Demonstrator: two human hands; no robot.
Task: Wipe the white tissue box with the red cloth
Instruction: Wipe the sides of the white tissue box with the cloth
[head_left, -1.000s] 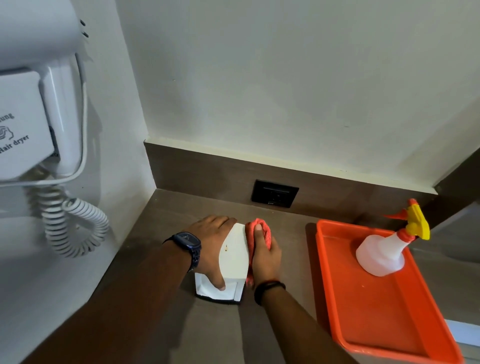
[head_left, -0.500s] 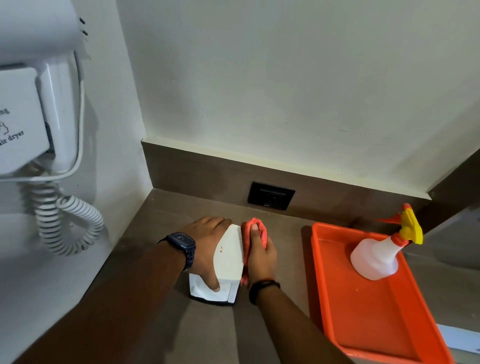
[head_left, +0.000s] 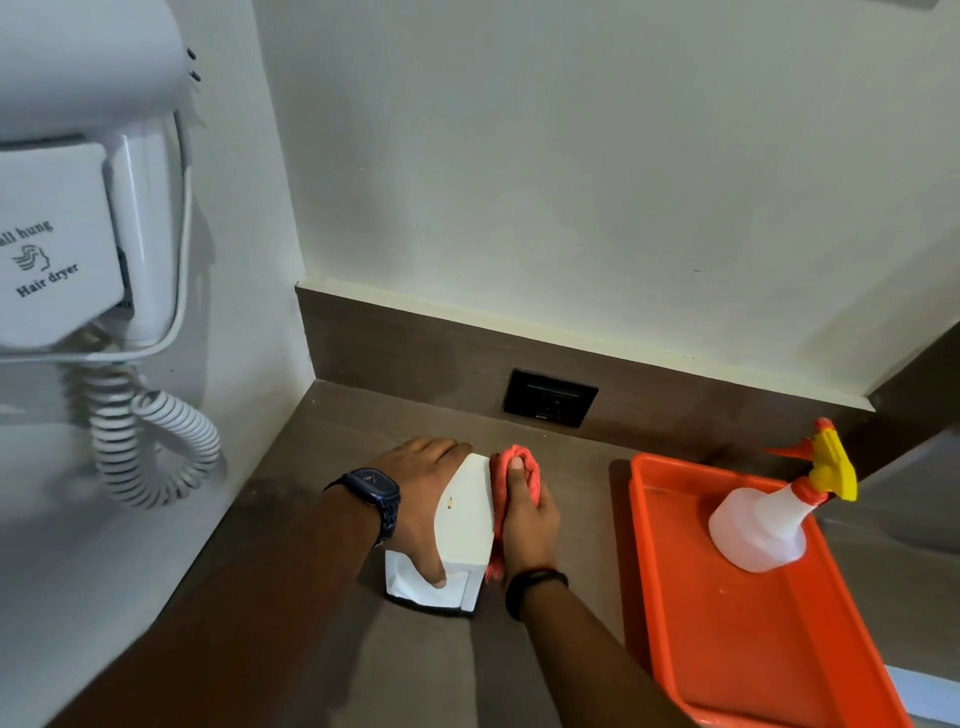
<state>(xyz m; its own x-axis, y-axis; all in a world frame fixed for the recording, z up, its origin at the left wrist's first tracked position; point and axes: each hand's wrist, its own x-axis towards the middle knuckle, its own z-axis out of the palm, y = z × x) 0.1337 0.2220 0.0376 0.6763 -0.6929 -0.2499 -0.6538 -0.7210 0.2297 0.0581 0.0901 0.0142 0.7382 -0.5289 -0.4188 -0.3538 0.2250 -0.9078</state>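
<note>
The white tissue box (head_left: 466, 525) stands on the brown counter, with a small brown mark on its top face. My left hand (head_left: 422, 499) lies over its left side, thumb down on the near end, gripping it. My right hand (head_left: 527, 519) presses the bunched red cloth (head_left: 514, 470) against the box's right side; the cloth hangs down to the counter along that face. The box's right face is hidden behind the cloth and hand.
An orange tray (head_left: 675, 587) sits to the right and holds a white spray bottle (head_left: 763, 525) with a yellow and red trigger. A black wall socket (head_left: 550, 397) is in the backsplash. A white wall-hung hair dryer (head_left: 78, 234) with a coiled cord hangs at left.
My right hand with the cloth has slid slightly along the box's right side. The left hand stays on the box. The view has shifted a little.
</note>
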